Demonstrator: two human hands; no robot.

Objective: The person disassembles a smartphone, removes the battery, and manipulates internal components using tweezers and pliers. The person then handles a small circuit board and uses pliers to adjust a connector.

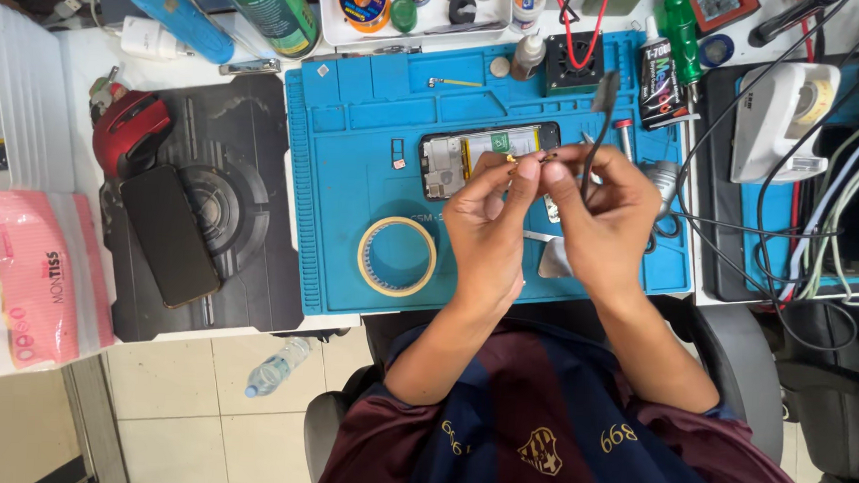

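Your left hand [487, 229] and right hand [602, 214] meet above the blue repair mat [353, 258], fingertips pinched together on a tiny dark part [547, 158]. It is too small to identify. Your right hand also grips a thin black tool [600, 119] that rises tilted away from you.

The opened phone [480, 153] lies directly beneath and just beyond your fingertips, with its long axis running left to right. Its left half is in view, and your left hand is the nearer one to that half.

A ring of yellowish tape [397, 257] rests on the mat just left of your left wrist. Farther left, a dark phone [168, 234] lies on the black mat [227, 301].
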